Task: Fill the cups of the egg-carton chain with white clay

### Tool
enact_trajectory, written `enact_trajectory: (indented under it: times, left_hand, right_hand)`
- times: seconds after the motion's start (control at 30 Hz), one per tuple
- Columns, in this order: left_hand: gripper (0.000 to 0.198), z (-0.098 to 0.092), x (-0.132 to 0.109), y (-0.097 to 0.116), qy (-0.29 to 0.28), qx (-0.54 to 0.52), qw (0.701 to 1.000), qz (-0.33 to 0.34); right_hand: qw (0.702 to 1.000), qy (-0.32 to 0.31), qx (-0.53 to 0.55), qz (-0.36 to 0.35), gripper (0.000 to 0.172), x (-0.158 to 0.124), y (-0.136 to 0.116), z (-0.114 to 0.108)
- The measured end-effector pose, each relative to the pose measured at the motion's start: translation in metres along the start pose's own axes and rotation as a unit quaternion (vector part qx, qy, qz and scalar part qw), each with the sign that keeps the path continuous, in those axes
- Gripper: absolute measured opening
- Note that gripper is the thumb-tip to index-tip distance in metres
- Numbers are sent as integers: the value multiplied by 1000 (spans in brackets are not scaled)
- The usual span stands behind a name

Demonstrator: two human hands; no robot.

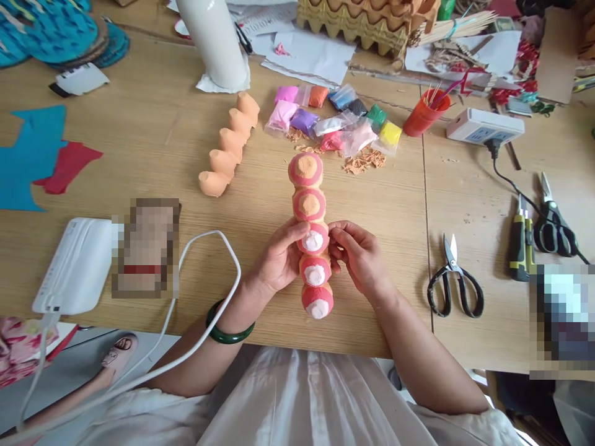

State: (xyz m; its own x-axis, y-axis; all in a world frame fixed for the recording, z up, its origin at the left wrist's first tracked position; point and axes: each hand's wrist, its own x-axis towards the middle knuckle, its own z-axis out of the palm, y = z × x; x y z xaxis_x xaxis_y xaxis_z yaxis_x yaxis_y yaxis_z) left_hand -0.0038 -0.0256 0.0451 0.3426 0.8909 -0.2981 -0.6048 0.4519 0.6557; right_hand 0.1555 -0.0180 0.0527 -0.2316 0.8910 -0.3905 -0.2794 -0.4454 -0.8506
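My left hand (280, 257) is closed around the left side of an egg-carton strip (310, 204), its thumb on the third cup. The strip is upright in view, a row of several cups with red clay rings. The two far cups have bare orange tops, while the three nearer ones carry white clay caps (314, 274). My right hand (357, 257) has its thumb and forefinger pinched together at the right edge of the third cup. Whatever may be between those fingertips is too small to make out. A plain orange egg-carton strip (222, 162) lies to the left.
Bagged coloured clay (304, 120) and orange scraps (364, 162) lie beyond the strip. On the right are scissors (452, 266), a utility knife (517, 238), a power strip (483, 127) and a red cup (421, 114). A white cable (236, 254) loops beside my left arm.
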Motion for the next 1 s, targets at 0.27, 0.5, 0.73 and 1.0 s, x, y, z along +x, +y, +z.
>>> enact_trajectory:
  times: [0.27, 0.5, 0.73, 1.0]
  left_hand:
    - [32, -1, -1, 0, -12, -32, 999, 9]
    - [36, 2, 0, 0, -6, -39, 999, -1]
    - [26, 3, -1, 5, 1, -20, 1000, 12]
    - [23, 1, -2, 7, -5, -11, 1000, 19]
  right_hand:
    - [995, -63, 50, 59, 50, 2, -5, -1]
    - [988, -73, 69, 116, 54, 7, -7, -5]
    - [992, -65, 49, 92, 52, 7, -7, -6]
    - [993, -69, 45, 82, 47, 6, -9, -8]
